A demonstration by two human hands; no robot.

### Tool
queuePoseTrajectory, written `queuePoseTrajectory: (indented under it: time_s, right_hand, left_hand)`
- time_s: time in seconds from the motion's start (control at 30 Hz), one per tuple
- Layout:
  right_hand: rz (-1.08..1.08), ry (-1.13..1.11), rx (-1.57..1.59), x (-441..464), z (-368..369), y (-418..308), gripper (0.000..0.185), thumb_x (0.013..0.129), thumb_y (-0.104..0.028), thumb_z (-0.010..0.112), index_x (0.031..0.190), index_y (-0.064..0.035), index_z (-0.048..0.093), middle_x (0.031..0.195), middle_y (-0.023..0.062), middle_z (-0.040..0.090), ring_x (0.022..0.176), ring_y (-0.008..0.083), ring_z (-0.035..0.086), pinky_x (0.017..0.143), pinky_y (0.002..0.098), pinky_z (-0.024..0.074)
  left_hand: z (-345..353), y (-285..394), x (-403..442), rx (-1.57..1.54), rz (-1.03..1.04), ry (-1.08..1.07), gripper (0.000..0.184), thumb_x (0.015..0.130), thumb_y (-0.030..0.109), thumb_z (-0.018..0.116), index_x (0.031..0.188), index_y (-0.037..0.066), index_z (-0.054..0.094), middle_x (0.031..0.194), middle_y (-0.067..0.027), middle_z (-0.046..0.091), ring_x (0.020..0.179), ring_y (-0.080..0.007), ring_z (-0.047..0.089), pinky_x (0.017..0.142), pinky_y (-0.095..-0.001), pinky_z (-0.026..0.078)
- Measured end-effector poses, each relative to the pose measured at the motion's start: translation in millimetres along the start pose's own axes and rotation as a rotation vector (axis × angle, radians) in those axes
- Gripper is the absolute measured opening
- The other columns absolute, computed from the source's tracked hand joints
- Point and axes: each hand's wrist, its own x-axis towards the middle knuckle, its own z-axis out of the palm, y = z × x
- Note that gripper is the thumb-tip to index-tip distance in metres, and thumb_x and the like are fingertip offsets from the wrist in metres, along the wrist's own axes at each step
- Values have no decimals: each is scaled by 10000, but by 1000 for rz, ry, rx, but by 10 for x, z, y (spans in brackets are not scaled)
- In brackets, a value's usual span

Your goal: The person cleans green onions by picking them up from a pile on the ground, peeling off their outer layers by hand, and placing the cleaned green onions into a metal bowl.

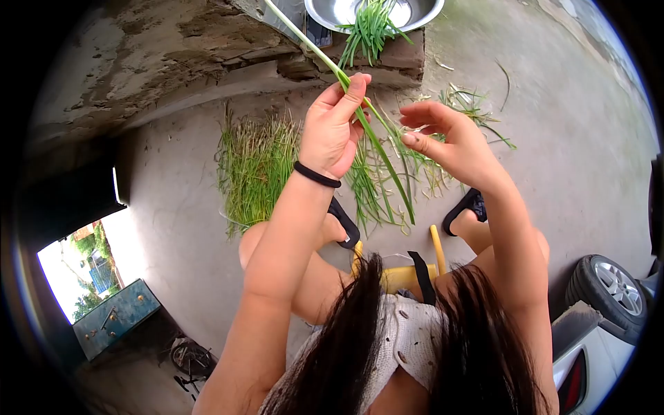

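Note:
My left hand (333, 128), with a black band at its wrist, pinches a long garlic chive (311, 47) between thumb and fingers. The pale stem slants up to the left, and the green leaves hang down to the right. To the right of it is my right hand (449, 142), thumb and fingers apart and nothing visibly gripped. Beneath both hands, loose green leaves and pale trimmings (373, 190) are strewn on the floor. A big heap of uncleaned-looking garlic chives (259, 166) lies to the left.
At the top, a metal basin (425, 12) holds a bunch of green chives (370, 28) hanging over its rim, on a rough ledge (404, 59). More scraps (470, 104) lie at right. A yellow stool (401, 278) is beneath me. A car wheel (615, 287) stands lower right.

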Motion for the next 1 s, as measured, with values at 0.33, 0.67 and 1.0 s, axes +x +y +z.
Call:
queuePoseTrajectory:
  time_s: [0.33, 0.67, 1.0]
  right_hand:
    - [67, 191, 44, 54, -179, 27, 151, 879, -92, 525, 981, -7, 595, 682, 31, 578, 584, 85, 523, 559, 230, 444]
    - [-137, 192, -31, 27, -58, -49, 192, 802, -44, 585, 993, -28, 603, 752, 75, 572, 617, 133, 535, 568, 258, 442]
    - [-360, 534, -488, 125, -216, 52, 93, 836, -65, 564, 907, -55, 624, 758, 82, 550, 640, 222, 541, 580, 311, 432]
  left_hand:
    - [138, -42, -78, 260, 3, -172, 272, 903, 198, 545, 1111, 23, 566, 777, 25, 536, 684, -62, 513, 611, -211, 426]
    - [196, -122, -155, 549, -14, -305, 203, 903, 132, 522, 1044, 5, 594, 798, -15, 588, 682, -62, 533, 604, -193, 428]
    - [259, -50, -187, 592, -5, -270, 279, 946, 262, 448, 1016, 30, 585, 583, 85, 333, 486, -9, 257, 443, -175, 200]
